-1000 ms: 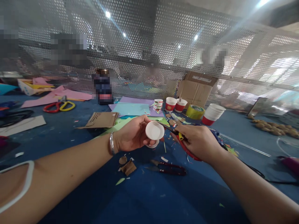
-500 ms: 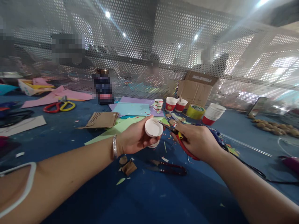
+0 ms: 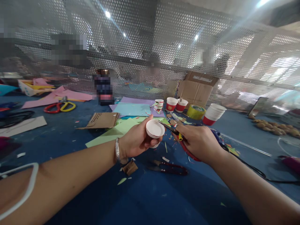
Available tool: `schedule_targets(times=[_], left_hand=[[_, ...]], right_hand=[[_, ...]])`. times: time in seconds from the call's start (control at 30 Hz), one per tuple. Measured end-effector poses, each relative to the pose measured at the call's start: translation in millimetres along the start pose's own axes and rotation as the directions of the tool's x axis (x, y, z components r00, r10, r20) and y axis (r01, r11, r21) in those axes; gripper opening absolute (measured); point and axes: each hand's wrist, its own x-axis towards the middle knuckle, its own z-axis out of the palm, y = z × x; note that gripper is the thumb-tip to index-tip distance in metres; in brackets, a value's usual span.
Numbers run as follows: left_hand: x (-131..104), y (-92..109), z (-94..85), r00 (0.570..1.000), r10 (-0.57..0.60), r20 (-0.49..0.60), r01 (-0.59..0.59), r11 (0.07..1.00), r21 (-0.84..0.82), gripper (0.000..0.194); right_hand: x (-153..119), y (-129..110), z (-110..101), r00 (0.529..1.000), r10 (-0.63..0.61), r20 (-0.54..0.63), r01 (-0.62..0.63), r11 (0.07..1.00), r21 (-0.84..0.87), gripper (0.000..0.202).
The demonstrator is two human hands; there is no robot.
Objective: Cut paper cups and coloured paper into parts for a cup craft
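Observation:
A white paper cup piece (image 3: 155,128), its round face tilted toward me, is gripped in my left hand (image 3: 137,139). A second pale rim shows just under it, partly hidden by my fingers. My right hand (image 3: 197,140) is closed round a pair of scissors (image 3: 187,151) with red and yellow handles. Their dark blades point left and reach the upper right edge of the cup piece; whether they touch it I cannot tell. Below my hands, a pair of thread snips (image 3: 172,168) lies on the blue table (image 3: 150,200).
Paper scraps and brown cardboard (image 3: 103,120) lie around my hands. Behind stand red-and-white paper cups (image 3: 172,104), yellow tape (image 3: 196,112) and a cup stack (image 3: 214,114). Other scissors (image 3: 59,107) lie at left. A perforated screen (image 3: 131,56) closes the back.
My left hand and the cup piece have shifted slightly right and down, and the cup piece's face is tilted a bit differently. My right hand with the scissors is nearly unmoved.

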Motion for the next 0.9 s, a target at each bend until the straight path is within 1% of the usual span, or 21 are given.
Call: schedule_targets(times=[0.17,0.33,0.4,0.5,0.6,0.7,0.9], left_hand=[[-0.3,1.5,-0.6,0.998,-0.054,-0.011,0.054,0.999,-0.006,0.054],[0.3,-0.2,-3.9,0.999,-0.041,0.017,0.040,0.999,0.026,0.055],[0.2,-0.7,-5.0,0.999,-0.045,0.017,0.044,0.998,0.049,0.055],[0.1,-1.2,-6.3,0.996,-0.090,0.010,0.089,0.993,0.083,0.055],[0.5,-1.3,-7.4,0.992,-0.120,0.034,0.117,0.988,0.099,0.056],[0.9,-0.8,-8.3,0.990,-0.131,0.060,0.124,0.986,0.113,0.055],[-0.3,0.3,-8.5,0.989,-0.138,0.060,0.130,0.984,0.125,0.053]], right_hand=[[-0.8,0.3,-0.4,1.000,-0.004,-0.029,0.004,1.000,-0.023,0.014],[-1.1,-0.3,-2.1,0.998,-0.007,-0.055,0.004,0.999,-0.047,0.013],[-0.8,-0.7,-2.4,0.999,-0.002,-0.045,0.000,0.999,-0.037,0.013],[-0.2,-0.7,-2.5,1.000,0.004,-0.017,-0.004,1.000,-0.019,0.013],[-0.3,0.0,-2.6,1.000,-0.012,-0.002,0.012,1.000,0.007,0.013],[-1.2,0.8,-2.9,0.999,-0.028,-0.018,0.028,1.000,0.009,0.013],[-2.5,-0.2,-2.9,0.998,-0.038,-0.057,0.037,0.999,-0.021,0.014]])
